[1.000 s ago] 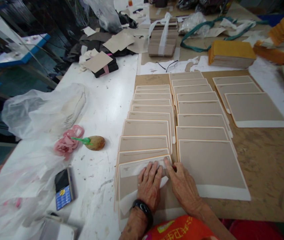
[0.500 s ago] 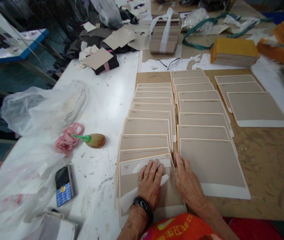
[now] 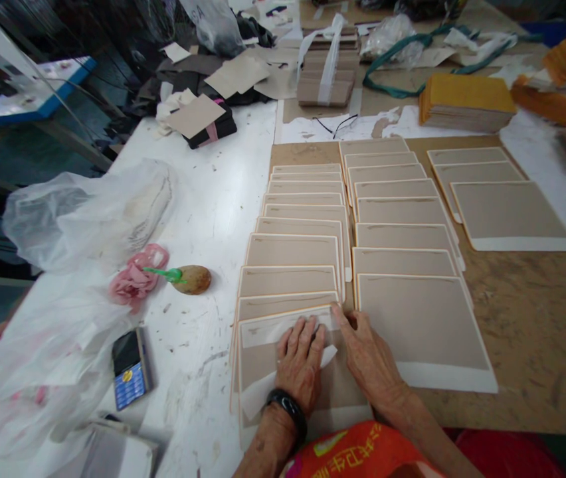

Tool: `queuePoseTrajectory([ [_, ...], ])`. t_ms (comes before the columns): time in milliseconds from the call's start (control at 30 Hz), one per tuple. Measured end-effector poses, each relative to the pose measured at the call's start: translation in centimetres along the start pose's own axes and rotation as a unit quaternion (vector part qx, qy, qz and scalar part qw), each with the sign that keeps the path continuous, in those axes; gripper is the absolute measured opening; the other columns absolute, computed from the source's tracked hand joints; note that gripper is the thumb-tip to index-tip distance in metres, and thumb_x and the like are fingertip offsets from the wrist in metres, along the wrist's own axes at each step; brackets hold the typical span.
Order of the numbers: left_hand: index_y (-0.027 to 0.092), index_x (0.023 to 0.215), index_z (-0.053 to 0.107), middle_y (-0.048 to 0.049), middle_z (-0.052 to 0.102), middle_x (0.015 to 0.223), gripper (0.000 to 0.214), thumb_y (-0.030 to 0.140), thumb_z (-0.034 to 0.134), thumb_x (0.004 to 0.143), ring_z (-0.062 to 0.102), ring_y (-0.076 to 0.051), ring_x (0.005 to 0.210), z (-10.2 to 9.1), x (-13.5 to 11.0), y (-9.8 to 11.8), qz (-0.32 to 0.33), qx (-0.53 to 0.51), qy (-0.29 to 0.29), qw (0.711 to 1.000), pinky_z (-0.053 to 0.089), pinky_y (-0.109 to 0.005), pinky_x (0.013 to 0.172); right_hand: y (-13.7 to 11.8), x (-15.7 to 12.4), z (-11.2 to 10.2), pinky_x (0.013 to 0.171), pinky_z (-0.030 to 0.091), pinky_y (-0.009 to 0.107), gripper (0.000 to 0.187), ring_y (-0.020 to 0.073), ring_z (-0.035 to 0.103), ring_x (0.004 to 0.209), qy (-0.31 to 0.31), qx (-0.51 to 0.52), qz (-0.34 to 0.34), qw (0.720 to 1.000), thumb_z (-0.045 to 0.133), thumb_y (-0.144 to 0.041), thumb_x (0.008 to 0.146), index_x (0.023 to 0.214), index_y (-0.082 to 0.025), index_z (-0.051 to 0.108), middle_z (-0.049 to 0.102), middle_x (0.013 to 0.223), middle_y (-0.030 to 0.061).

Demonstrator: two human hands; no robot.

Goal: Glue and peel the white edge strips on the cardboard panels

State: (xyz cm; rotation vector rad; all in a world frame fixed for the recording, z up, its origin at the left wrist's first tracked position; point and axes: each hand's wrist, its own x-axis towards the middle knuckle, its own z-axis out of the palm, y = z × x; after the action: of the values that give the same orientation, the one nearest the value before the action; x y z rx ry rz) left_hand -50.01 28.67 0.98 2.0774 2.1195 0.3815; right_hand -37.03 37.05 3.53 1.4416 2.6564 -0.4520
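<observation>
My left hand (image 3: 300,362), with a black bracelet at its wrist, lies flat on the nearest grey-beige panel (image 3: 333,392) of the left column. Under its palm is a loose white paper strip (image 3: 258,395). With its index finger stretched out, my right hand (image 3: 370,355) touches the upper right corner of that same panel; its other fingers are partly bent. This panel lies slightly tilted over the one behind it. Beside my right hand, the front panel (image 3: 422,325) of the middle column has a pale lower edge. Overlapping panels (image 3: 293,249) run back in the left column.
A third, shorter column of panels (image 3: 512,212) lies at right on the brown board (image 3: 527,332). On the white table are a keypad phone (image 3: 131,372), a brown oval object (image 3: 193,279) with a green tie, and plastic bags (image 3: 84,212). Behind stands a yellow stack (image 3: 467,99).
My right hand has shifted slightly left, its index finger moving from the gap between the columns onto the front panel's corner. My left hand stays in place.
</observation>
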Motion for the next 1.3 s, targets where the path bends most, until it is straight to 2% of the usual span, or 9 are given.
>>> queuePoseTrajectory([
  [100, 0.018, 0.126, 0.04, -0.0067, 0.046, 0.132, 0.057, 0.007, 0.044, 0.071, 0.027, -0.023, 0.126, -0.2, 0.0, 0.0, 0.002, 0.003, 0.0, 1.0, 0.015, -0.039, 0.101, 0.0, -0.2, 0.0, 0.062, 0.053, 0.027, 0.055, 0.0187, 0.063, 0.078, 0.029, 0.016, 0.029, 0.999, 0.03, -0.001, 0.079, 0.132, -0.017, 0.031, 0.052, 0.106, 0.0148],
  [200, 0.018, 0.126, 0.041, -0.0067, 0.047, 0.131, 0.056, 0.007, 0.045, 0.071, 0.028, -0.023, 0.126, -0.2, 0.0, 0.1, 0.004, 0.002, 0.0, 1.0, 0.016, -0.039, 0.101, 0.2, -0.7, 0.1, 0.066, 0.053, 0.025, 0.053, 0.0181, 0.062, 0.083, 0.062, 0.031, 0.018, 0.997, 0.029, -0.001, 0.079, 0.132, -0.011, 0.031, 0.051, 0.108, 0.0169],
  [400, 0.02, 0.126, 0.04, -0.0055, 0.047, 0.132, 0.055, 0.009, 0.047, 0.072, 0.029, -0.022, 0.125, 0.1, -0.1, 0.1, -0.002, 0.001, 0.004, 1.0, 0.016, -0.038, 0.101, 0.4, -1.3, 0.7, 0.078, 0.051, 0.032, 0.059, 0.0223, 0.055, 0.102, 0.085, -0.005, -0.036, 0.996, 0.031, 0.002, 0.076, 0.13, -0.02, 0.036, 0.053, 0.114, 0.0143],
  [467, 0.021, 0.126, 0.041, -0.0054, 0.047, 0.131, 0.055, 0.009, 0.047, 0.073, 0.03, -0.022, 0.125, 0.1, -0.1, 0.1, -0.004, 0.002, 0.006, 1.0, 0.017, -0.038, 0.101, 0.3, -1.2, 0.8, 0.079, 0.051, 0.033, 0.057, 0.0233, 0.054, 0.104, 0.082, -0.007, -0.021, 0.996, 0.031, 0.001, 0.076, 0.129, -0.019, 0.038, 0.053, 0.115, 0.0151],
  [600, 0.019, 0.125, 0.042, -0.0067, 0.047, 0.131, 0.055, 0.007, 0.046, 0.072, 0.031, -0.023, 0.124, 0.0, -0.1, 0.1, 0.0, 0.007, 0.004, 1.0, 0.018, -0.039, 0.1, 0.2, -0.8, 0.6, 0.077, 0.052, 0.03, 0.051, 0.0227, 0.056, 0.1, 0.074, 0.026, 0.017, 0.997, 0.029, -0.002, 0.079, 0.129, -0.007, 0.034, 0.052, 0.115, 0.0201],
  [733, 0.019, 0.125, 0.042, -0.0068, 0.046, 0.131, 0.057, 0.005, 0.045, 0.07, 0.03, -0.024, 0.124, -0.2, 0.0, 0.2, 0.002, 0.01, 0.003, 1.0, 0.018, -0.039, 0.1, 0.4, -0.4, 0.2, 0.073, 0.053, 0.03, 0.051, 0.0206, 0.057, 0.097, 0.08, 0.082, 0.045, 0.992, 0.03, -0.005, 0.081, 0.132, -0.009, 0.026, 0.052, 0.115, 0.0169],
  [867, 0.019, 0.124, 0.042, -0.0062, 0.047, 0.131, 0.059, 0.005, 0.046, 0.067, 0.03, -0.024, 0.124, -0.3, 0.0, 0.2, 0.002, 0.009, 0.003, 1.0, 0.018, -0.039, 0.1, 0.7, 0.1, 0.0, 0.089, 0.044, 0.036, 0.055, 0.0203, 0.048, 0.109, 0.142, 0.087, -0.034, 0.985, 0.031, -0.004, 0.081, 0.134, -0.012, 0.022, 0.05, 0.122, 0.0134],
  [1000, 0.018, 0.124, 0.043, -0.0066, 0.048, 0.13, 0.059, 0.005, 0.046, 0.067, 0.03, -0.024, 0.124, -0.2, 0.0, 0.2, 0.001, 0.004, -0.001, 1.0, 0.018, -0.039, 0.1, 0.7, 0.6, 0.0, 0.089, 0.041, 0.038, 0.054, 0.0217, 0.047, 0.107, 0.113, 0.036, -0.113, 0.986, 0.035, -0.006, 0.082, 0.134, -0.014, 0.026, 0.053, 0.122, 0.0103],
  [1300, 0.02, 0.126, 0.04, -0.006, 0.045, 0.132, 0.057, 0.006, 0.044, 0.071, 0.028, -0.023, 0.126, -0.3, -0.1, 0.2, -0.007, -0.024, -0.009, 1.0, 0.018, -0.04, 0.099, 3.4, 0.0, 0.4, 0.085, 0.041, 0.039, 0.047, 0.0232, 0.047, 0.103, 0.104, -0.027, -0.076, 0.991, 0.035, -0.008, 0.083, 0.13, -0.013, 0.035, 0.06, 0.111, 0.0096],
])
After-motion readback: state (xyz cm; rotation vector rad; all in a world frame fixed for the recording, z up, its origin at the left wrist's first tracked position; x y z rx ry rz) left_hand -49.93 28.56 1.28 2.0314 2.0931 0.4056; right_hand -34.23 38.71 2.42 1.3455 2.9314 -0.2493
